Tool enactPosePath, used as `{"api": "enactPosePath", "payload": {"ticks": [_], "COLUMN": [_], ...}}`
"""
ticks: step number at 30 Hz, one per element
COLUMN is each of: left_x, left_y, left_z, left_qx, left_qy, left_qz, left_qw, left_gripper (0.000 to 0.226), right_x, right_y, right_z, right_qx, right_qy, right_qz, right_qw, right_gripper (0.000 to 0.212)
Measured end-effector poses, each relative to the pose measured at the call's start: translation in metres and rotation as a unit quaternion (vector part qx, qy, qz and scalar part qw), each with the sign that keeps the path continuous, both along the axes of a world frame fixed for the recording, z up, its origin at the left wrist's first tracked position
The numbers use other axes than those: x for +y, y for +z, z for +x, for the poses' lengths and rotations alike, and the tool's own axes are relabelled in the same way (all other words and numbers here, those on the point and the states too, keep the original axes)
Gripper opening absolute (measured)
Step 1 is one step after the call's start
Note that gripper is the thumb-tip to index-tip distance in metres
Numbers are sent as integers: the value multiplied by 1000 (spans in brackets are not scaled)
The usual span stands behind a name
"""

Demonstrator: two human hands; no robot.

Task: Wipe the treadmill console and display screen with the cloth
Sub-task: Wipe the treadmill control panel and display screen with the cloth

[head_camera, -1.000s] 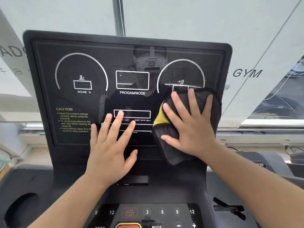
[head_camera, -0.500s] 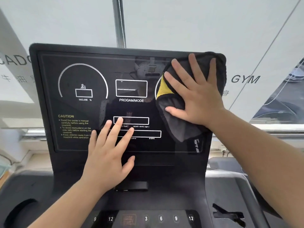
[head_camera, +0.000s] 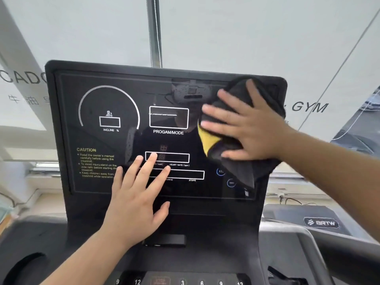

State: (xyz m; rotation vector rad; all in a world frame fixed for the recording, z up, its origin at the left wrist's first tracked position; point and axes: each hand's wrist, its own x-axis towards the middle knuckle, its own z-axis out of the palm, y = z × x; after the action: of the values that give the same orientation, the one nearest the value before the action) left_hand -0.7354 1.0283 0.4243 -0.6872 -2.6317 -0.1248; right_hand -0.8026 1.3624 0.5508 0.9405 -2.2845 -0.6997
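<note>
The left hand is lying flat, fingers spread, pressing on the lower middle of the display screen. Further right, the right hand is reaching up, fingers splayed straight, pressing the black-and-yellow cloth against the screen's upper right corner, with the cloth hanging below the palm.

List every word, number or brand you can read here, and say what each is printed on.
"INCLINE %": screen, left.
"PROGAM/MODE": screen, centre.
"CAUTION": screen; small print beneath partly covered.
"HEART RATE (bpm)": screen.
"STEPS": screen.
"GYM": window behind.
"CADO": window, cut off at the left.
"BRTW": neighbouring machine.
"9", "12", "3", "6", "9", "12": button panel.
Text on the red button: blurred.
</note>
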Motion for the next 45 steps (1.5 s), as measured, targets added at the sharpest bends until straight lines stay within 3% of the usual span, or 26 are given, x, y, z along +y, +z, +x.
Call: {"api": "enactPosePath", "payload": {"ticks": [3,7,14,18,23,27,36,40,45], "left_x": [-1,-3,-9,-16,-31,-36,-45,-49,-48], "left_y": [0,0,0,1,3,-1,-1,-2,-1], "left_z": [1,0,-3,-4,-12,-12,-18,-18,-17], "left_qx": [-2,-1,25,49,25,11,20,9,2], "left_qy": [-5,-9,-25,-17,42,37,16,18,16], "left_qz": [8,11,29,57,63,65,67,50,48], "left_qw": [1000,1000,999,997,997,997,997,999,999], "left_gripper": [75,74,71,81,85,79,67,70,71], "right_x": [-11,-44,-58,-47,-57,-86,-99,-85,-81], "right_y": [31,8,-92,-53,23,15,-111,-65,19], "right_z": [-16,-4,43,23,-15,-14,45,19,-23], "right_qx": [48,75,-24,-17,43,58,-50,-29,57], "right_qy": [-100,-157,-8,4,-128,-177,9,30,-112], "right_qz": [-97,-159,-2,4,-108,-163,18,-6,-133], "right_qw": [989,972,1000,1000,985,969,999,999,983], "right_gripper": [89,96,93,90,98,99,89,85,89]}}
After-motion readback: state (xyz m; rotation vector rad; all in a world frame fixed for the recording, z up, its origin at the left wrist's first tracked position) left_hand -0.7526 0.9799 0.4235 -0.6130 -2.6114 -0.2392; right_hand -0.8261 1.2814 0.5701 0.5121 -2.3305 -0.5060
